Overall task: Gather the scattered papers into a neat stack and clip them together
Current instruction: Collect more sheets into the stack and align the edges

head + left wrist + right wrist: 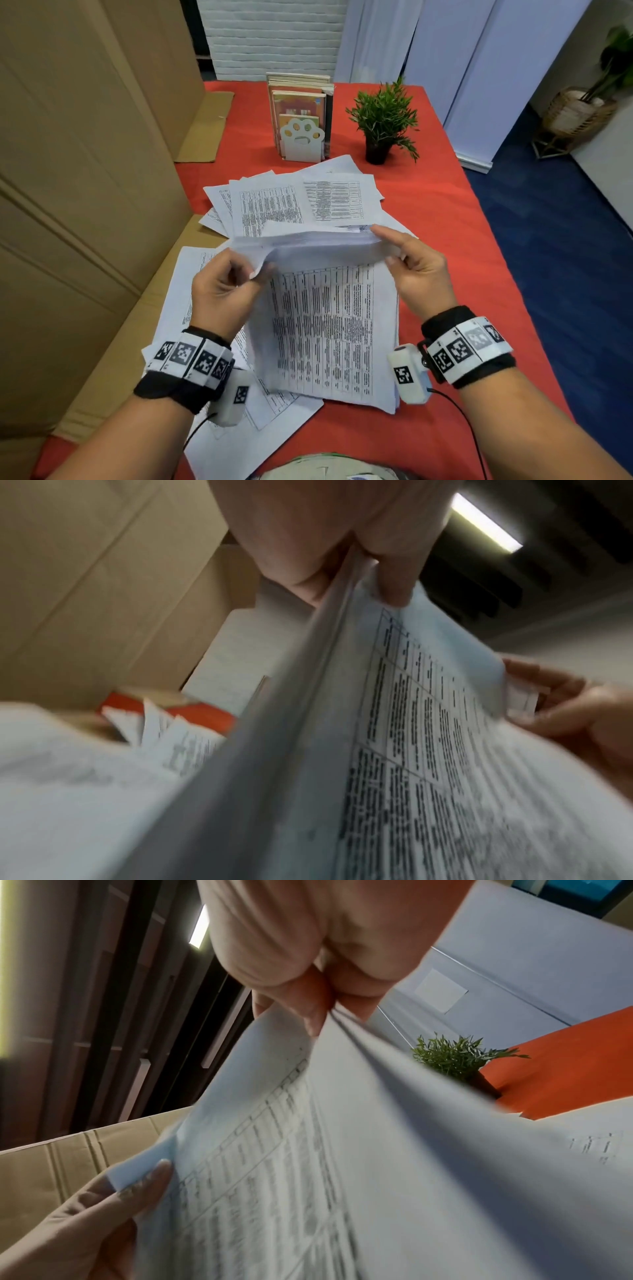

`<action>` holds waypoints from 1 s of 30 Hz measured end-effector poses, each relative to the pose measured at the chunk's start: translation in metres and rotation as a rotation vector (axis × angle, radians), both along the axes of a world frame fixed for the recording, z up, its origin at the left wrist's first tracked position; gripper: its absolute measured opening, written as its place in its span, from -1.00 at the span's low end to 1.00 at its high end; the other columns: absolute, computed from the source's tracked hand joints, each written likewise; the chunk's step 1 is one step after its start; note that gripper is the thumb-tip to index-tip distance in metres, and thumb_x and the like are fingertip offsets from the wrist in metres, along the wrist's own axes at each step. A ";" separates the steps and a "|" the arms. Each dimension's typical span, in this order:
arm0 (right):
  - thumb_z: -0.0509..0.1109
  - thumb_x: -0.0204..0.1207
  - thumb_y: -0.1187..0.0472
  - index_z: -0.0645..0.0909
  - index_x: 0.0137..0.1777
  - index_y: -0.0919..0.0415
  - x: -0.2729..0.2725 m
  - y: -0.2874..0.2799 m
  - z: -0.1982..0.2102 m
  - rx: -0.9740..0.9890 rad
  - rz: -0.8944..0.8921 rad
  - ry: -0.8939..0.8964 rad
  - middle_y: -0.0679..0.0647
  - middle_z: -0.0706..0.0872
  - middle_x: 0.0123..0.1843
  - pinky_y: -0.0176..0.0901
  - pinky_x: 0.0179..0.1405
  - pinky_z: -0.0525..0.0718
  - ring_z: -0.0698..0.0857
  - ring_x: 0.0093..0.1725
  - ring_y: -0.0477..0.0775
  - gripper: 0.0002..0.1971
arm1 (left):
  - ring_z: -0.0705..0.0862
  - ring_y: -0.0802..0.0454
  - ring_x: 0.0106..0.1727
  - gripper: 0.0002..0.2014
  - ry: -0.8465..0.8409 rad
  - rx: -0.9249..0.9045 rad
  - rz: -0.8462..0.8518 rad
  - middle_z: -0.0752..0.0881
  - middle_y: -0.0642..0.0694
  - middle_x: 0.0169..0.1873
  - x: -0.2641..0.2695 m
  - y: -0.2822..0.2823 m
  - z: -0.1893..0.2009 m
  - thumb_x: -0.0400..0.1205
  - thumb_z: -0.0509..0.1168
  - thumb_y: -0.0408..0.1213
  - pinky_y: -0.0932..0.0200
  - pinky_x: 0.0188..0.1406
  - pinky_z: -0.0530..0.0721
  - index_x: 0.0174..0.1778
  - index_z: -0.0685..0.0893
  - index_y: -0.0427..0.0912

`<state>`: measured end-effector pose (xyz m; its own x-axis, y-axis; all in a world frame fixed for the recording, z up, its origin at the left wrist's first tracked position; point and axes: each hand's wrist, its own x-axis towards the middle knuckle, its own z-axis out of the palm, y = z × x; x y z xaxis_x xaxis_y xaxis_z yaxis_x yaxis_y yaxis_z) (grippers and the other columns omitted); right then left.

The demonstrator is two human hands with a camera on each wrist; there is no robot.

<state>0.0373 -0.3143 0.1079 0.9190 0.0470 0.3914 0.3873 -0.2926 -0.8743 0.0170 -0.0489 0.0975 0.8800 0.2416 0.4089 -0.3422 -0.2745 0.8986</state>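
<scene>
A bundle of printed sheets (329,325) stands tilted above the red table, its lower edge near my body. My left hand (226,287) pinches its top left corner, and my right hand (411,260) pinches the top right corner. The left wrist view shows the bundle (411,750) edge-on under my left hand (349,569), with thumb and fingers on either side. In the right wrist view my right hand (318,996) pinches the sheets (342,1150). More loose papers (294,198) lie fanned beyond the bundle, and others (178,294) lie under my left wrist. No clip is in sight.
Tall cardboard panels (85,171) wall the left side. A paw-shaped bookend with books (301,126) and a small potted plant (383,123) stand at the back. The red tablecloth (462,222) ends at the right above blue floor.
</scene>
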 end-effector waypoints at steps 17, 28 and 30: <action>0.20 0.65 0.34 0.20 0.52 -0.05 -0.005 0.000 -0.041 0.540 -0.060 0.708 0.20 0.61 0.26 -0.02 0.05 0.64 0.66 0.02 0.05 -0.49 | 0.77 -0.06 -0.04 -0.79 0.631 -0.038 -0.128 0.78 -0.06 -0.03 -0.030 -0.005 -0.052 0.60 0.34 -0.28 -0.09 -0.03 0.78 0.03 0.58 0.17; 0.23 0.60 0.33 0.51 0.25 0.07 -0.021 0.018 -0.063 0.230 -0.185 0.724 0.07 0.72 0.19 0.24 0.31 0.60 0.70 0.19 0.12 -0.73 | 0.73 -0.05 0.16 -0.74 0.756 -0.193 -0.139 0.73 -0.04 0.15 -0.033 -0.014 -0.072 0.59 0.36 -0.16 -0.22 0.22 0.67 0.17 0.53 0.11; 0.25 0.60 0.21 0.50 0.19 -0.07 -0.018 0.016 -0.064 0.220 -0.132 0.748 0.03 0.70 0.21 0.25 0.33 0.59 0.69 0.21 0.11 -0.78 | 0.73 -0.07 0.13 -0.72 0.726 -0.135 -0.116 0.74 -0.05 0.11 -0.033 -0.017 -0.072 0.59 0.32 -0.23 -0.22 0.20 0.68 0.21 0.53 0.07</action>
